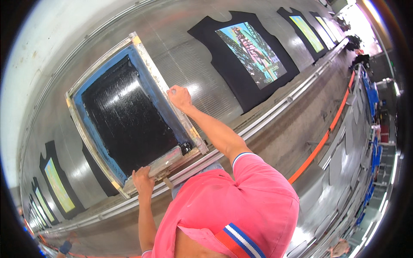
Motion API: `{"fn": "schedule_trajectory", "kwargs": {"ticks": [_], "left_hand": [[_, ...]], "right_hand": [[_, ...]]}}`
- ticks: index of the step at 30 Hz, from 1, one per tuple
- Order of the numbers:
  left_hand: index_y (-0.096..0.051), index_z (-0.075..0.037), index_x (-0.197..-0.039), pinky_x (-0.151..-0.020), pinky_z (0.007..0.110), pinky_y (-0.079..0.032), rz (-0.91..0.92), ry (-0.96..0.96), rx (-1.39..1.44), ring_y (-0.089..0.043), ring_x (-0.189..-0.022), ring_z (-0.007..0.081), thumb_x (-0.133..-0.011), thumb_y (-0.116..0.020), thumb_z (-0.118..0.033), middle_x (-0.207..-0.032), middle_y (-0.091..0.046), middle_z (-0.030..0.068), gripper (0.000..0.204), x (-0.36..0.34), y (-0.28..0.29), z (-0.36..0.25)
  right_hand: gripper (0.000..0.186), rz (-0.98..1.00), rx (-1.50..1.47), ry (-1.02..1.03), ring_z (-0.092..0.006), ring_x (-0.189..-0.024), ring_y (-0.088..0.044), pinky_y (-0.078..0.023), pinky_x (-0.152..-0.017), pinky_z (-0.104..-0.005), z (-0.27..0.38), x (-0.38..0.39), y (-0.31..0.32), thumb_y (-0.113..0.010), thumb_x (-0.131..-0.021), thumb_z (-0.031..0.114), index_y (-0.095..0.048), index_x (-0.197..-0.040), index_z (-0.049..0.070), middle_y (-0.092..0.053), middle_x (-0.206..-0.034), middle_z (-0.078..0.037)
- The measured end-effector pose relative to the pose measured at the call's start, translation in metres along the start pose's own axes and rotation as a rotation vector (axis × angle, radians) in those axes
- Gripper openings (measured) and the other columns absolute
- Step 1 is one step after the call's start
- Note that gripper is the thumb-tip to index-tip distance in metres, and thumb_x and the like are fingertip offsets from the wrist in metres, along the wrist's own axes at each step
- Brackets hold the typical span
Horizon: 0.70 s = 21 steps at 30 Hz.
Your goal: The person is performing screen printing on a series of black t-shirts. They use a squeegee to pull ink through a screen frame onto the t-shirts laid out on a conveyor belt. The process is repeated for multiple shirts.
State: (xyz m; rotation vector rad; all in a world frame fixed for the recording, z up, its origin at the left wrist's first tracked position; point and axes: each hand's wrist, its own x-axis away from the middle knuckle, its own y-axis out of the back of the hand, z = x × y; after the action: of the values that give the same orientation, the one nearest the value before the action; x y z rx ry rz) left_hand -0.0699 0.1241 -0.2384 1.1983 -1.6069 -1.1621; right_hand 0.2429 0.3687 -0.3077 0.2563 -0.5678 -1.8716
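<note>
A screen-printing frame (pixel 155 74) with pale, ink-stained rails lies over a black shirt panel on the long metal table. Black ink coats its mesh (pixel 124 116), with a blue border around it. My right hand (pixel 180 97) is closed on the right rail, about midway along. At the near rail, my left hand (pixel 143 179) has its fingers bent over the edge, close to the left end of a squeegee (pixel 167 160). That squeegee rests inside the frame along its near side, with a dark ink clump (pixel 185 148) by its right end. Part of the left grip is hidden.
On the right lies a black shirt panel (pixel 223 36) with a colourful print, and others (pixel 306 32) follow farther along. More printed panels (pixel 58 185) lie to the left. A metal rail (pixel 275 107) edges the table. An orange band (pixel 318 150) runs behind me.
</note>
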Motion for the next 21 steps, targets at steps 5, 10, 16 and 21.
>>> {"fn": "schedule_trajectory", "kwargs": {"ticks": [5, 10, 16, 21], "left_hand": [[-0.073, -0.005, -0.1, -0.101, 0.053, -0.044, -0.004, -0.007, 0.027, -0.067, -0.103, 0.0325, -0.066, -0.065, 0.002, -0.102, -0.073, 0.0135, 0.036, -0.009, 0.001, -0.007], [-0.073, -0.003, -0.095, -0.087, 0.045, -0.052, -0.024, -0.032, 0.049, -0.069, -0.093, 0.0346, -0.065, -0.063, 0.006, -0.095, -0.073, 0.0157, 0.033, -0.017, 0.006, -0.003], [-0.074, -0.003, -0.095, -0.083, 0.045, -0.053, -0.037, 0.003, 0.026, -0.069, -0.092, 0.0352, -0.066, -0.062, 0.008, -0.096, -0.073, 0.0167, 0.034, -0.012, 0.004, -0.002], [-0.075, -0.004, -0.098, -0.082, 0.044, -0.054, -0.025, 0.024, 0.034, -0.07, -0.091, 0.0352, -0.066, -0.064, 0.006, -0.098, -0.074, 0.0167, 0.035, -0.017, 0.005, 0.003]], "right_hand": [[0.025, 0.025, -0.055, -0.034, -0.0431, -0.091, -0.068, -0.054, -0.082, -0.05, -0.011, -0.004, 0.002, -0.066, -0.086, 0.032, -0.075, -0.096, 0.011, -0.072, -0.09, -0.023], [0.023, -0.028, -0.073, 0.024, -0.0431, -0.089, -0.068, -0.054, -0.08, -0.0499, -0.02, -0.012, -0.014, -0.06, -0.087, 0.025, -0.075, -0.096, 0.011, -0.072, -0.09, -0.022], [0.023, 0.004, -0.074, -0.003, -0.0425, -0.088, -0.069, -0.054, -0.079, -0.05, -0.016, -0.007, -0.02, -0.057, -0.087, 0.022, -0.074, -0.095, 0.01, -0.072, -0.089, -0.021], [0.023, 0.002, -0.032, -0.014, -0.0422, -0.089, -0.069, -0.054, -0.079, -0.0497, -0.017, -0.013, -0.027, -0.056, -0.088, 0.021, -0.074, -0.096, 0.01, -0.072, -0.09, -0.021]]}}
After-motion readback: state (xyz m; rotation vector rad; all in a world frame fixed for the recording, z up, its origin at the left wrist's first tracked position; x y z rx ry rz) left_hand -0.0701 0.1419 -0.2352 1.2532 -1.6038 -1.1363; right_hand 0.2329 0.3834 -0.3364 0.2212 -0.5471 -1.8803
